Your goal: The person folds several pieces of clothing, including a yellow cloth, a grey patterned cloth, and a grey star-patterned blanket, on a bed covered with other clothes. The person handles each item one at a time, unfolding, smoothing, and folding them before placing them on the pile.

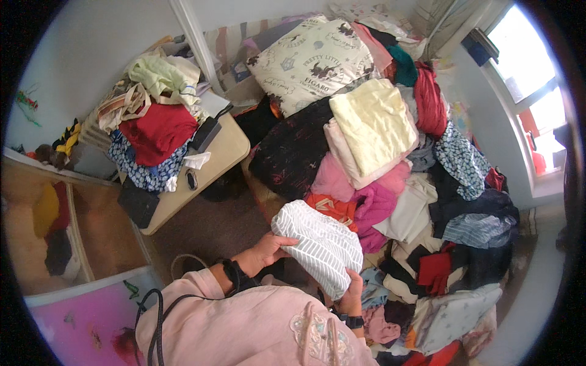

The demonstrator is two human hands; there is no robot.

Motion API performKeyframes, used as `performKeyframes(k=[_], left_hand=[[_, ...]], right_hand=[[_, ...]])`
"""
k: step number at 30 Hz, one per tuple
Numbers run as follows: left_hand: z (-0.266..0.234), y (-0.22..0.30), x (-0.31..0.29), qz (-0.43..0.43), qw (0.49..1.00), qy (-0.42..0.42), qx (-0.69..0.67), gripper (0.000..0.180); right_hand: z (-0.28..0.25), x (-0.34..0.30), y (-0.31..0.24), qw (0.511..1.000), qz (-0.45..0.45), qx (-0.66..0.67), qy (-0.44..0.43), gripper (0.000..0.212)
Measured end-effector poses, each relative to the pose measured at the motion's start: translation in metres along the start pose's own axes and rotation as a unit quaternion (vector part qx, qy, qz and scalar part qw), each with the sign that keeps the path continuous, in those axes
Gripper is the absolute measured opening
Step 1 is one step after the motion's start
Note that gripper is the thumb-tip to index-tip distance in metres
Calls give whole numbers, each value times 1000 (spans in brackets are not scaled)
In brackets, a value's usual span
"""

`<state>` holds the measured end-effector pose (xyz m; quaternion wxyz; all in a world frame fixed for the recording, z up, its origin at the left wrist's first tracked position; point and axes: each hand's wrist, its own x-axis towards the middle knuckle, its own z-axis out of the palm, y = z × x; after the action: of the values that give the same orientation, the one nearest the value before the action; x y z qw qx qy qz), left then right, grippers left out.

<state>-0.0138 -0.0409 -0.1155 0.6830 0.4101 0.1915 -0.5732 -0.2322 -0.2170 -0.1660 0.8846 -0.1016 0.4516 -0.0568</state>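
Close in front of my body is a folded grey cloth [318, 247] with white line patterns. My left hand [268, 251] grips its left end, thumb on top and fingers hidden underneath. At its lower right corner, my right hand [352, 291] holds the other end, the fingers partly hidden by the cloth. Just beyond the cloth lie an orange garment [332, 208] and a magenta garment [373, 210]. Farther back, a folded pale yellow cloth [375, 125] rests on a folded pale pink one [337, 141].
A large printed pillow [314, 64] leans at the back. Clothes heap along the right, including a folded star-patterned cloth [455, 317]. On the left, a table [229, 143] bears a clothes pile with a red garment [160, 131]. Open shelves [107, 226] stand far left. A black cable [160, 323] runs along my left arm.
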Motion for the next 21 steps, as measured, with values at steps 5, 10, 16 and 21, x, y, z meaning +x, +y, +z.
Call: performKeyframes(k=[5,10,16,21], left_hand=[[15,32,2,24,999,19,36,40],[73,108,35,136,983,-68,100,31],[155,198,62,326,918,-202,101,42],[149,188,94,301,949,-84,41,60]], right_hand=[[43,-6,-19,999,-25,-24,-31,44],[116,19,-94,981,-175,-79,-28,43],[196,3,-187,864,-397,-43,-308,44],[154,-1,-161,923,-345,-75,-152,61]])
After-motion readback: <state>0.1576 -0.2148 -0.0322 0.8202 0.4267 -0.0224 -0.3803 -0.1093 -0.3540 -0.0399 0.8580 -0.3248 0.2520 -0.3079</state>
